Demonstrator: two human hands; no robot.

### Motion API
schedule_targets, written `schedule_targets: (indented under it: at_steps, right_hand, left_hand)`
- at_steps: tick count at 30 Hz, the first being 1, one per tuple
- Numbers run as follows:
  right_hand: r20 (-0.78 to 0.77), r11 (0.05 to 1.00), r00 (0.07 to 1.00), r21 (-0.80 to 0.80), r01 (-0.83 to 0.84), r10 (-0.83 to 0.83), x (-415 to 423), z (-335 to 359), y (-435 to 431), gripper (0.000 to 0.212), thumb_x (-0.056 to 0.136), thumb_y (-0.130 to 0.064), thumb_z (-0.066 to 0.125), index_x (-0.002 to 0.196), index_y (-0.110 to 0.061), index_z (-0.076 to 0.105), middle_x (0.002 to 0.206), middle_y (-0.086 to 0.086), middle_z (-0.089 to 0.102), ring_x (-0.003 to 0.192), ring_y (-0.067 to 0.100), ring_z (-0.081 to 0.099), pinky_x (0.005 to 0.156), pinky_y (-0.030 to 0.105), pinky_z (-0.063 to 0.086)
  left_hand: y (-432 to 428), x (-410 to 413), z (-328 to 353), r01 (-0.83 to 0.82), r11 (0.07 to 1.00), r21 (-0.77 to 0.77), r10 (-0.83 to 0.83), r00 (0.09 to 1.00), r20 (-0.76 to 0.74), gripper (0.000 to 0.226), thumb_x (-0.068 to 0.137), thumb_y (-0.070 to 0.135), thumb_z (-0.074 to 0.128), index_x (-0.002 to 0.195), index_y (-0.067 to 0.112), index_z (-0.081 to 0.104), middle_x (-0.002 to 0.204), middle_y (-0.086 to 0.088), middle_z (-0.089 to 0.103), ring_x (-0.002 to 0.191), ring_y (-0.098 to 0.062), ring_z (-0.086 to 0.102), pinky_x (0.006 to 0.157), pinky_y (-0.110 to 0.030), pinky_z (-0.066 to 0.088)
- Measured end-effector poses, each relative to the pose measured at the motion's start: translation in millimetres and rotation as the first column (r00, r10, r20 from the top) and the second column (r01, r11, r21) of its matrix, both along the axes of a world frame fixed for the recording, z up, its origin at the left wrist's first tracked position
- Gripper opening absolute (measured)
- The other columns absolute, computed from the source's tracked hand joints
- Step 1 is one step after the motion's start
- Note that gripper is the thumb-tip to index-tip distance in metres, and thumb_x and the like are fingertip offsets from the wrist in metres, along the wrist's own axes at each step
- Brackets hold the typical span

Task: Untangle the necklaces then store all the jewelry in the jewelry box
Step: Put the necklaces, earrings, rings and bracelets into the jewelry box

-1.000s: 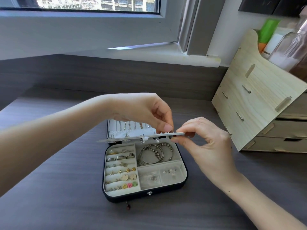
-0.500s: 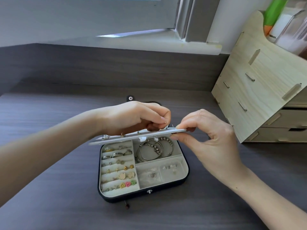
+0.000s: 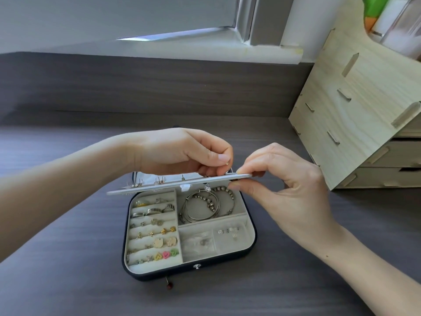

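Nearest, on the dark grey wood-grain table [image 3: 68, 281], a small red-tipped pin [image 3: 169, 285] just in front of the dark navy, cream-lined jewelry box [image 3: 145, 275], lying open at centre. Inside, on the left, rows of rings and stud earrings [image 3: 155, 231], pastel hearts in the front row. Back right, silver bangles and a beaded bracelet [image 3: 205, 207]. Front right, two small compartments with tiny pale pieces, too small to tell. Over the back of the box, a thin grey earring panel [image 3: 159, 187], almost level now, lower than a second ago and hiding the necklace row seen in the lid then. Right hand [image 3: 289, 190] pinching the panel's right end, thumb under, fingertips on top, same hold as before. Left hand [image 3: 180, 151] reaching over the panel from the left, thumb and forefinger closed on a tiny gold stud [image 3: 227, 163] at that same end. Further back on the right, a pale plywood drawer organiser [image 3: 355, 124], well apart from the box. Beyond it all, a white window sill [image 3: 205, 51].
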State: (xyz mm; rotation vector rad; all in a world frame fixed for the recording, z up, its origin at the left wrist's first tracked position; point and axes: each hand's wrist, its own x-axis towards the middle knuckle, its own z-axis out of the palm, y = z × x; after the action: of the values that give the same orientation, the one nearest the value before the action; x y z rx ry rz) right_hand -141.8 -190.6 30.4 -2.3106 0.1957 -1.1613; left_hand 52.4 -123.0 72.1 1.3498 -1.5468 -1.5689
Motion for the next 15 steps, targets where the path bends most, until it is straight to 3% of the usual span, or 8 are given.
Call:
schedule_targets:
  at_steps: [5, 10, 15]
  right_hand:
    - [-0.002, 1.000, 1.000, 0.000, 0.000, 0.000, -0.1, 0.0, -0.6, 0.013, 0.075, -0.017, 0.075, 0.076, -0.005, 0.070, 0.077, -0.005, 0.061, 0.075, 0.004, 0.054, 0.073, 0.013, 0.041]
    - [-0.001, 1.000, 1.000, -0.003, 0.007, -0.007, 0.3, 1.0, 0.0, 0.013, 0.075, -0.017, 0.075, 0.076, -0.005, 0.070, 0.077, -0.004, 0.061, 0.075, 0.002, 0.053, 0.073, 0.013, 0.041]
    - [-0.002, 1.000, 1.000, 0.002, 0.007, -0.007, 0.0, 1.4, 0.6, 0.015, 0.075, -0.018, 0.075, 0.076, -0.005, 0.069, 0.077, -0.004, 0.061, 0.075, 0.004, 0.054, 0.073, 0.014, 0.042]
  left_hand:
    - [-3.4, -2.2, 2.2, -0.009, 1.000, -0.007, 0.009, 0.999, 0.042, 0.026, 0.089, 0.016, 0.043, 0.065, 0.007, 0.050, 0.072, -0.006, 0.039, 0.067, -0.017, 0.032, 0.065, -0.019, 0.037]
    - [-4.7, -5.1, 3.2, -0.032, 0.999, -0.008, 0.032, 0.997, 0.064, 0.027, 0.088, 0.016, 0.043, 0.063, 0.009, 0.045, 0.078, -0.015, 0.031, 0.076, -0.034, 0.021, 0.072, -0.034, 0.028]
    - [-5.3, -7.5, 5.4, -0.031, 0.999, 0.013, 0.030, 0.995, 0.100, 0.027, 0.088, 0.019, 0.043, 0.065, 0.006, 0.044, 0.069, -0.007, 0.032, 0.066, -0.019, 0.027, 0.067, -0.026, 0.031]
